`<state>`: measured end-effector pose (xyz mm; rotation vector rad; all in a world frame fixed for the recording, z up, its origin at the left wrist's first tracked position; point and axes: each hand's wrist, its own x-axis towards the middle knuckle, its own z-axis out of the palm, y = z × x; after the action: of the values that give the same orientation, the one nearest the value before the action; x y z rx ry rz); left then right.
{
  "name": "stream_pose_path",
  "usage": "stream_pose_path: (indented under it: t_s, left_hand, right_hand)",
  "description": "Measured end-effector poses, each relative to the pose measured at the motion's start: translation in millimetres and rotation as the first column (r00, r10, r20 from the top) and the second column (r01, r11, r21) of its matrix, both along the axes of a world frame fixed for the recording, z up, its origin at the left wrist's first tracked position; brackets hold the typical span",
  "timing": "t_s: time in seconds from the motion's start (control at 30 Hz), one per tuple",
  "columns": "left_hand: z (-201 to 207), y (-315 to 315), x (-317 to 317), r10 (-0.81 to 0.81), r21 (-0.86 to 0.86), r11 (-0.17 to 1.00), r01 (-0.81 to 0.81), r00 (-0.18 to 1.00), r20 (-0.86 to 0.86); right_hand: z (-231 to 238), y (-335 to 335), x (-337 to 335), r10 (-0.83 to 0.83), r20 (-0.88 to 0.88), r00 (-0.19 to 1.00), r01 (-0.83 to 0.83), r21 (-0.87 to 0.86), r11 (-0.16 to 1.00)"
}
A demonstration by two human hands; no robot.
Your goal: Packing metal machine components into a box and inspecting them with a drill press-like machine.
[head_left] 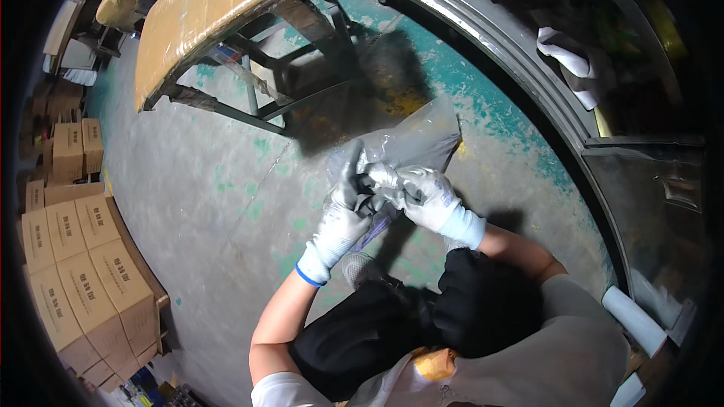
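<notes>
Worn grey-green concrete floor [211, 203], wrapped metal-legged table [219, 0], stacked cardboard boxes [83, 271] at left.

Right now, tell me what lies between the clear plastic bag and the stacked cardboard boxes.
Head view: only bare grey floor separates the clear plastic bag from the stacked cardboard boxes.

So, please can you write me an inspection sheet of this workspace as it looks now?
Surface: grey concrete floor with worn green paint.
Job's things: clear plastic bag held up by both hands; a small dark item at its mouth, unclear.
Clutter: stacked cardboard boxes; white roll.
Grippers: left hand and right hand, white gloves, fingers closed on the bag.
Cables: nothing seen.
Surroundings: wrapped bench; metal-edged worktable.
</notes>
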<state>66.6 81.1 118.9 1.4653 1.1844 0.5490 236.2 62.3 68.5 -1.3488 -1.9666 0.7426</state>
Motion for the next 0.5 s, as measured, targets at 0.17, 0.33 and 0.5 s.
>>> stream_pose_path:
  t_s: [0.17, 0.33, 0.5]
  left_hand:
    - [-0.8, 4.6, -2.1, 0.29, -0.286, 0.933, -0.218, 0.926, 0.243]
    - [4.5, 4.5, 8.2, 0.544, -0.505, 0.805, -0.313, 0.728, 0.417]
    - [12.2, 4.0, -0.7, 0.2, -0.134, 0.976, -0.172, 0.949, 0.242]
  right_hand:
    - [-17.4, -1.3, 0.9, -0.342, -0.715, 0.609, -0.244, -0.579, 0.778]
    - [-30.0, -5.2, 9.7, -0.506, -0.806, 0.307, -0.542, -0.585, 0.603]
    - [20.9, 4.2, 5.6, -0.172, -0.092, 0.981, 0.181, 0.1, 0.978]
